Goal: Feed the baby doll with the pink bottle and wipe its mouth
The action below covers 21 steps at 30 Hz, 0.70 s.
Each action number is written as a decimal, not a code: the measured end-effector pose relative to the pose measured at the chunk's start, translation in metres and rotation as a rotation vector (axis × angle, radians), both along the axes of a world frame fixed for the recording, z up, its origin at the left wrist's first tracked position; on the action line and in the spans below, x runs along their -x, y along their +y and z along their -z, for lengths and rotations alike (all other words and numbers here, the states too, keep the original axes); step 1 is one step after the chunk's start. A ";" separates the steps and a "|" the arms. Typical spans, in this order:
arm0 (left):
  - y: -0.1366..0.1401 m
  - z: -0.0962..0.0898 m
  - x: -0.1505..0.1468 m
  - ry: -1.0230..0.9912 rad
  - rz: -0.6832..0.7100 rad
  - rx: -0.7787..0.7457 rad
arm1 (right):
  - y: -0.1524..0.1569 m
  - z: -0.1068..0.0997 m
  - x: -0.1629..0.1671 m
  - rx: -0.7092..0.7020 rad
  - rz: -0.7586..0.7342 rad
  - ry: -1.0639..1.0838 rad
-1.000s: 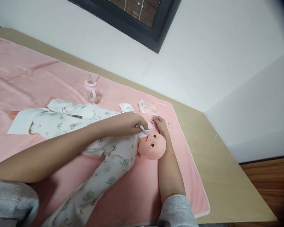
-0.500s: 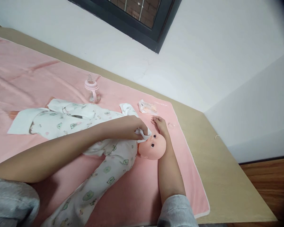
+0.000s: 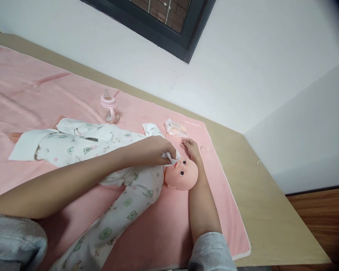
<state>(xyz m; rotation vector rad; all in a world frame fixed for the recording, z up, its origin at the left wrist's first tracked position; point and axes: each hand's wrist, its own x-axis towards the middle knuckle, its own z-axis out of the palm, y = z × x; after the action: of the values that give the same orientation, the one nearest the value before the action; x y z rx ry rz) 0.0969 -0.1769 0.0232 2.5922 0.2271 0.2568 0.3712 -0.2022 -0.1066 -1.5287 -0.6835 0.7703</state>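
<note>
A baby doll (image 3: 183, 176) in a white printed sleepsuit (image 3: 130, 192) lies on its back on a pink blanket (image 3: 31, 94). My left hand (image 3: 155, 150) pinches a small white wipe (image 3: 172, 158) and presses it against the doll's face near the mouth. My right hand (image 3: 191, 147) rests along the far side of the doll's head, fingers flat on the blanket and holding nothing, its forearm lying behind the head.
A pink baby bottle (image 3: 110, 107) stands on the blanket behind the doll. A crumpled clear wrapper (image 3: 175, 128) lies near the blanket's far corner. The blanket covers a tan table (image 3: 271, 214) against a white wall; wooden floor shows at the right.
My left hand has shifted the wipe slightly over the doll's lower face. The right hand and the doll have stayed in place.
</note>
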 end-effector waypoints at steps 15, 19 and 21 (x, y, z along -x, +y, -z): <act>0.000 -0.003 -0.001 0.017 -0.030 -0.044 | 0.000 0.001 0.001 -0.012 0.009 -0.002; 0.001 -0.001 -0.003 0.003 -0.049 -0.050 | 0.000 0.000 0.001 -0.016 0.015 0.006; 0.002 0.001 -0.003 -0.006 -0.055 -0.063 | 0.001 0.001 0.001 -0.018 0.019 0.008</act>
<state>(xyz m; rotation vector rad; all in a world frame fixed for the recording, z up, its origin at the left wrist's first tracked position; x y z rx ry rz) 0.1003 -0.1750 0.0222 2.6496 0.2928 0.2952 0.3703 -0.2015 -0.1072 -1.5125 -0.6675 0.7539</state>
